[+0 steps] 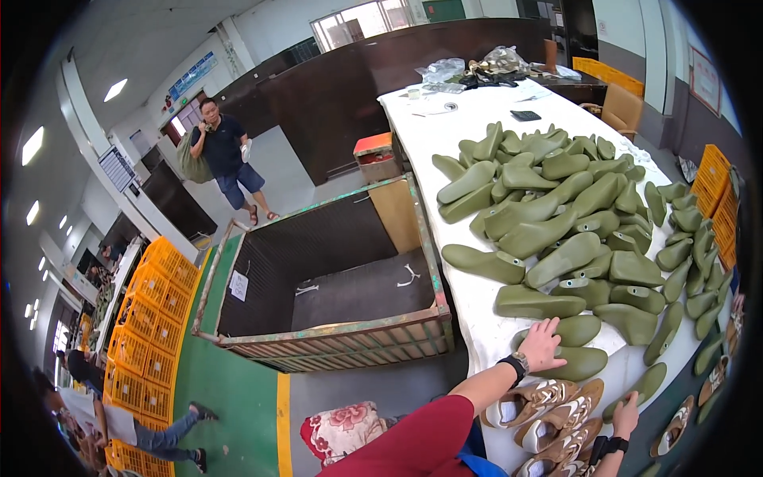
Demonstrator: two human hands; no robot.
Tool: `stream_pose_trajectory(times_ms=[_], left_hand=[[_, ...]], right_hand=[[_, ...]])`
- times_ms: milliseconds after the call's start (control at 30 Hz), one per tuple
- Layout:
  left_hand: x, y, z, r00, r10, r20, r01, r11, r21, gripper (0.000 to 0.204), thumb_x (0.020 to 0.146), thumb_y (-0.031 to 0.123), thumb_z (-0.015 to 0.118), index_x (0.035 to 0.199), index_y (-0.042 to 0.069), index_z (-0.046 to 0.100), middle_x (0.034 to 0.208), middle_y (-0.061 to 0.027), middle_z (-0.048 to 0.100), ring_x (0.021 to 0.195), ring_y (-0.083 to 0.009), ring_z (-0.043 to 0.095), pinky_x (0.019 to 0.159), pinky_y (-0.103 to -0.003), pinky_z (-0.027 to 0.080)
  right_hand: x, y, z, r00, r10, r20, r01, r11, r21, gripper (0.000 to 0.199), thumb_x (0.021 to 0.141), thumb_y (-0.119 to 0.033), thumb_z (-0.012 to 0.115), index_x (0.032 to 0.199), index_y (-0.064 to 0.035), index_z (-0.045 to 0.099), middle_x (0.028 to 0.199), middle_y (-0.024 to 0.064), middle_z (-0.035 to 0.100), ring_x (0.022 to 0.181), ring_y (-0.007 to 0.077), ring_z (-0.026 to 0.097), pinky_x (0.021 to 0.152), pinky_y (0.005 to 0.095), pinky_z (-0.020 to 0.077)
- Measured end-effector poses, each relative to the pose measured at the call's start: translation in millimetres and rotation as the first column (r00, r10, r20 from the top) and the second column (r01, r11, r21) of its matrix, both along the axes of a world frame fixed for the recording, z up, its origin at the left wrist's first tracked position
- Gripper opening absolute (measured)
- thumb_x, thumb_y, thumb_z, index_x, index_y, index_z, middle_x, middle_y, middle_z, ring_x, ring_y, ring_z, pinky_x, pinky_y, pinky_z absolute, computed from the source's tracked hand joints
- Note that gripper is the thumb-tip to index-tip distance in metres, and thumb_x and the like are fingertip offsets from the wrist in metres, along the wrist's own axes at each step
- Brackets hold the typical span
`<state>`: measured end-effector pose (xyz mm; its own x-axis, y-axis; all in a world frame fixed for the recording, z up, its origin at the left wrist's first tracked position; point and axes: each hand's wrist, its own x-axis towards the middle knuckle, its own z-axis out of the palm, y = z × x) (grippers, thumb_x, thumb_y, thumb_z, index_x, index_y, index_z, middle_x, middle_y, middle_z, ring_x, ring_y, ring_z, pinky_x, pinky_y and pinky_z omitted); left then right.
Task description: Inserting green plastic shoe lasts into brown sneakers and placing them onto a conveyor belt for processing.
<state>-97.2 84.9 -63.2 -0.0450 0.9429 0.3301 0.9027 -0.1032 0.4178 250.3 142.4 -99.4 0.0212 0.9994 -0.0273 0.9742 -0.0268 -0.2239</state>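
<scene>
Green shoe lasts (556, 230) lie heaped on a white-covered table (477, 318). At the near side of the heap, my left hand (543, 346) rests with fingers spread over two lasts (579, 363) lying side by side. Further right, my right hand (625, 416) closes around the end of a single green last (648, 385); part of its grip is hidden. Between and below my hands stand several brown-and-white sneakers (556, 409), packed close together. A dark band is on each of my wrists.
Left of the table stands a metal-framed cart (334, 322) with dark inner walls. A flowered cushion (346, 429) is beside me. Orange crates (151, 334) are stacked far left. One person (226, 151) carries a sack behind the cart; another person (119, 421) is at lower left.
</scene>
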Motion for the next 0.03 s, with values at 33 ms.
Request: stream_pose_trajectory(times_ms=[33], left_hand=[[-1.2,-0.8,-0.8,1.0,0.005,-0.003,-0.005,1.0,-0.023,0.053,0.063,0.046,0.07,0.088,0.001,0.061,0.129,-0.025,0.039,0.118,-0.0374,0.036,0.097,-0.046,0.03]], right_hand=[[-4.3,-0.8,5.4,1.0,-0.024,0.01,0.025,0.999,-0.038,0.026,0.079,-0.015,0.056,0.1,-0.0151,0.041,0.079,0.0207,0.061,0.077,0.0407,0.058,0.066,0.0485,0.044]])
